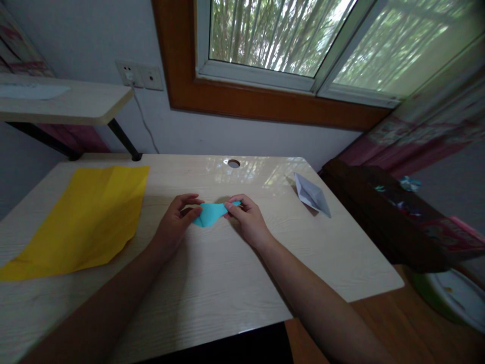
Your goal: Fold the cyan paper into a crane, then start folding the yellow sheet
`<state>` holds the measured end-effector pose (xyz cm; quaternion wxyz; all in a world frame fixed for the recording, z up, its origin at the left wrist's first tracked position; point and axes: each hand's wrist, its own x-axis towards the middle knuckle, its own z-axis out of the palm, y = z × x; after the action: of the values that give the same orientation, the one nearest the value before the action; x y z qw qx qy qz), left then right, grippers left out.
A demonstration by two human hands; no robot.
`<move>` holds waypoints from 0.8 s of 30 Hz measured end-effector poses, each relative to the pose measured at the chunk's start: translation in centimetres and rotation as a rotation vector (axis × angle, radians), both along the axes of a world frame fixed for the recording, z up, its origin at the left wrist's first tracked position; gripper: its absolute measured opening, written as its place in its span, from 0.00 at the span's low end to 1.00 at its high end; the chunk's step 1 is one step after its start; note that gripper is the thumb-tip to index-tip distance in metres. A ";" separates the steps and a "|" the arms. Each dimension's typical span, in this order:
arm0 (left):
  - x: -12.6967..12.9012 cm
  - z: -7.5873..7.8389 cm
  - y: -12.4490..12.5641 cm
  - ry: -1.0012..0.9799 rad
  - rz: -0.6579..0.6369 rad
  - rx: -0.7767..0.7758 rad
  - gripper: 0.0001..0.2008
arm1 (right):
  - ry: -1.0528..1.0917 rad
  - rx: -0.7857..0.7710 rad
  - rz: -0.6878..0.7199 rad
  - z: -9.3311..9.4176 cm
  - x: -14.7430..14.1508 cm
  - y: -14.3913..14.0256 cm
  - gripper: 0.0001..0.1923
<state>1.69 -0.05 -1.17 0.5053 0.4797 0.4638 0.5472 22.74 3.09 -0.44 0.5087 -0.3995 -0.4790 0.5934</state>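
Note:
A small piece of turquoise paper [210, 213], folded, is held between my two hands just over the desk. My left hand [178, 215] pinches its left end between thumb and fingers. At the other end, my right hand [245, 215] grips the paper's narrower tip, thumb on top. Parts of both ends are covered by the fingers. Off to the right on the desk stands a folded white paper boat [312, 194]. To the left lies a large sheet of yellow paper [91, 217], its lower edge uneven.
The pale wooden desk [227, 283] has a round cable hole [234, 164] near its back edge. A raised shelf [76, 108] on black legs stands at the back left. Behind are a wall socket [140, 76] and a window [265, 40]. Dark furniture [364, 202] stands beyond the right edge.

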 end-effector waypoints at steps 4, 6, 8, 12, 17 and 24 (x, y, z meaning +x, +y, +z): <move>0.4 0.2 -0.1 -0.085 0.001 0.022 0.26 | 0.059 -0.028 -0.067 0.1 0.0 0.2 0.16; 0.8 0.3 -0.2 -0.097 -0.044 0.033 0.28 | 0.063 -0.022 -0.054 0.0 0.0 0.2 0.18; 1.0 0.2 -0.2 -0.096 -0.070 0.048 0.30 | 0.061 -0.018 0.000 -0.3 0.0 0.1 0.19; 0.9 -0.2 0.0 -0.059 -0.031 0.085 0.35 | 0.062 -0.028 0.188 -0.7 -0.3 -0.4 0.20; 0.6 -0.5 0.1 0.039 0.004 0.207 0.34 | -0.017 -0.040 0.317 -0.3 -0.4 -1.0 0.21; 0.4 0.1 -0.7 0.308 -0.046 0.206 0.18 | -0.117 0.018 0.380 -0.5 -0.5 -1.1 0.22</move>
<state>2.09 -0.80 -1.08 0.3888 0.6174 0.4663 0.5003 22.22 1.97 -0.93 0.3625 -0.3313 -0.5800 0.6500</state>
